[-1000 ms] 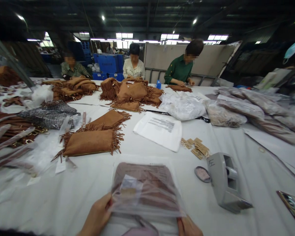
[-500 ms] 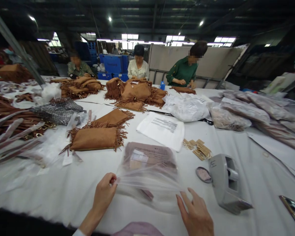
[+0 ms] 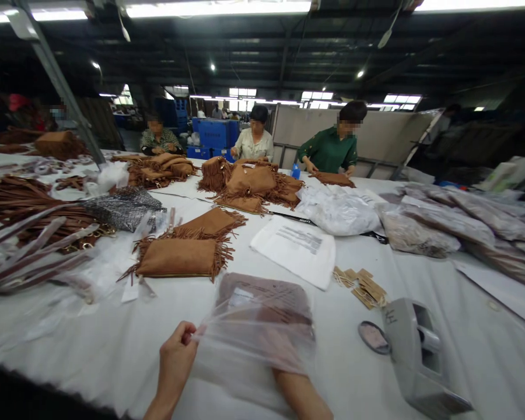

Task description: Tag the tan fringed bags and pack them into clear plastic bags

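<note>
My left hand (image 3: 178, 353) pinches the left edge of a clear plastic bag (image 3: 227, 344) at its near, open end. Inside the bag lies a flat brownish-mauve item (image 3: 266, 286) with a white label (image 3: 241, 297) under the film; its kind is hard to make out. My right hand (image 3: 282, 344) has gone into the bag, palm down, and shows only dimly through the plastic. Its fingertips reach the near part of the item and are blurred by the film. A white printed bag (image 3: 295, 248) lies just beyond.
Brown fringed pouches (image 3: 179, 258) lie to the left, near leather straps (image 3: 26, 213). On the right stand a grey tape dispenser (image 3: 420, 361), a small round dish (image 3: 374, 337) and cardboard tags (image 3: 367, 289). Bagged goods (image 3: 446, 216) are heaped far right. Co-workers (image 3: 332, 143) handle pouches across the table.
My right hand has moved from beside the bag's right edge to inside it. My left hand keeps its pinch on the left edge. The camera view has tilted up a little.
</note>
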{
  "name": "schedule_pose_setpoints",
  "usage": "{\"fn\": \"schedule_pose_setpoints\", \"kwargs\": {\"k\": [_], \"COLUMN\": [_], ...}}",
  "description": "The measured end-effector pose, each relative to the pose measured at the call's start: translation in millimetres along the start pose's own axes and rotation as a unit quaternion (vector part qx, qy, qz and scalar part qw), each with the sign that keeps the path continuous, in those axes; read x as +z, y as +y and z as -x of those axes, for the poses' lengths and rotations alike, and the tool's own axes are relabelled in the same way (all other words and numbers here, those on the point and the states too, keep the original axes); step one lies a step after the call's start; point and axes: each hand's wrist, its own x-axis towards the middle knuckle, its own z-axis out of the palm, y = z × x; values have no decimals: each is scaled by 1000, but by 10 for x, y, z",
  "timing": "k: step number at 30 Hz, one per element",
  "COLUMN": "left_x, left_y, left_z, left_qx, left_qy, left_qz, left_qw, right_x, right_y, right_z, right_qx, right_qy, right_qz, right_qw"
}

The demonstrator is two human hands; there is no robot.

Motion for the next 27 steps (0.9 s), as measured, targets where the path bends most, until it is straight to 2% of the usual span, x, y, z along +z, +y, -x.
{"fn": "schedule_pose_setpoints", "kwargs": {"k": [2,4,6,8,10,13,16,20,22,23,25,26,27], "left_x": [-26,54,263,561,858,1135,1198,1093,948,850,627,516,413], "left_y": [-45,-40,5,66,118,164,190,155,94,59,2,-15,-24], "left_z": [101,292,541,773,914,920,822,838,894,909,879,831,765], "left_qx": [66,193,330,421,411,356,394,424,434,432,392,354,311], "left_qy": [39,61,7,-126,-221,-274,-302,-309,-275,-223,-63,19,79], "left_qz": [-18,-12,6,-22,-99,-156,-144,-141,-130,-120,-110,-115,-123], "left_qw": [997,979,944,898,879,879,856,840,848,866,911,928,939], "right_x": [22,-26,-122,-237,-349,-477,-556,-609,-596,-578,-525,-496,-469], "right_y": [130,170,133,58,-12,-44,10,95,115,122,138,148,160], "right_z": [-32,-48,-69,-110,-161,-234,-312,-423,-452,-457,-452,-446,-439], "right_qx": [-12,-30,-56,-84,-103,-122,-139,-160,-160,-159,-154,-152,-151], "right_qy": [-12,-13,3,10,-5,-36,-45,-57,-55,-54,-53,-49,-43], "right_qz": [17,43,85,123,138,123,104,98,94,93,93,90,85], "right_qw": [1000,999,995,989,985,984,984,981,981,981,982,983,984]}}
